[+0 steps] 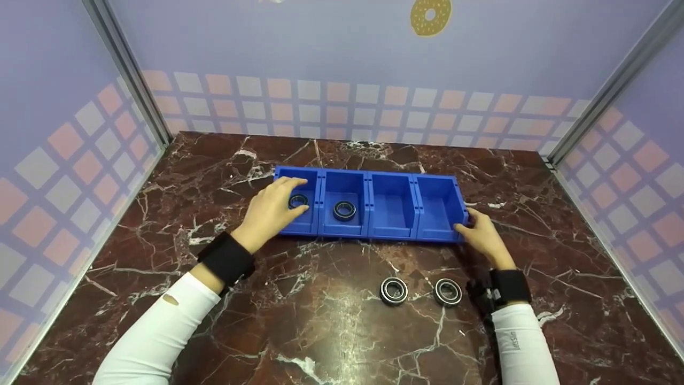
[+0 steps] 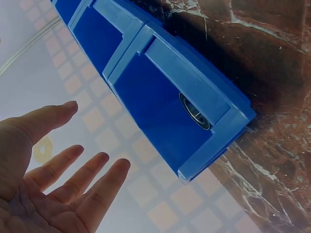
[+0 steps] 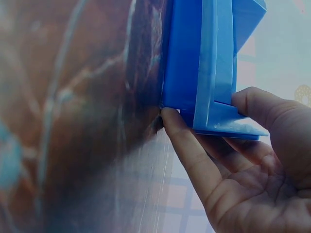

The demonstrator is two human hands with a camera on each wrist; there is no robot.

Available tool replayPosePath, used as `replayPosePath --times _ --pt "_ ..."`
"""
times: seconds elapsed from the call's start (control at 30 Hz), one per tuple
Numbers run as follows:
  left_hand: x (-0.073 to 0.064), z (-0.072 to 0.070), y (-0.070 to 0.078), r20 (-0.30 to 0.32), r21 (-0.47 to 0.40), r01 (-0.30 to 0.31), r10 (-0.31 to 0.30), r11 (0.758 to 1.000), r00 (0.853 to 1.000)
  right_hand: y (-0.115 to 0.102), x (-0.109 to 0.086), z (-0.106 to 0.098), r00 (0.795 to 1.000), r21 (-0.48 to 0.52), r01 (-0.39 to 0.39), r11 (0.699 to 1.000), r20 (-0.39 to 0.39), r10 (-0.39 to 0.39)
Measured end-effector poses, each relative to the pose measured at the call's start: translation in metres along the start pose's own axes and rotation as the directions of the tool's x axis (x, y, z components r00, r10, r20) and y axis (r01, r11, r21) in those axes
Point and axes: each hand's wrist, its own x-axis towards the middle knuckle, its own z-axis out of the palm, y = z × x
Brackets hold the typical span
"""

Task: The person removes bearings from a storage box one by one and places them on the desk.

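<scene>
A blue bin row [image 1: 393, 235] with several compartments lies across the table. My left hand [image 1: 275, 206] hovers over its leftmost compartment, thumb and fingers spread apart; the left wrist view shows nothing between them. Inside that compartment rests a ball bearing [image 1: 292, 203], partly overlapped by the hand in the head view. Another bearing [image 1: 337, 213] sits in the second compartment. At the right end, my right hand [image 1: 483, 235] grips the bin's side wall, thumb on the front rim and fingers around the outside near the tabletop [image 3: 97, 145].
Two more bearings lie on the marbled table in front of the bin row, one bearing [image 1: 383, 293] left of the other bearing [image 1: 437, 293], near the right wrist strap [image 1: 510, 286]. Patterned panels [image 1: 374, 53] enclose the back and both sides.
</scene>
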Motion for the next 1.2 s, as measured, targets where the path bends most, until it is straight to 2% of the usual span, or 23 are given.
replayPosePath --times 0.17,0.33,0.9,1.2 --pt "0.006 0.005 0.006 -0.008 0.018 -0.049 0.049 0.999 0.999 -0.002 -0.002 0.000 1.000 -0.003 -0.004 1.000 0.002 0.004" --pt "0.013 0.010 0.013 0.014 0.036 -0.087 0.086 0.996 0.996 -0.006 -0.004 0.000 1.000 0.017 -0.007 1.000 0.004 0.007" --pt "0.031 0.026 0.034 0.121 0.098 -0.128 0.116 0.987 0.986 -0.004 -0.003 0.001 1.000 0.017 -0.007 1.000 0.001 0.007" --pt "0.038 0.031 0.039 0.133 0.104 -0.168 0.154 0.980 0.979 -0.005 -0.005 -0.001 1.000 -0.016 0.006 1.000 0.004 -0.006"
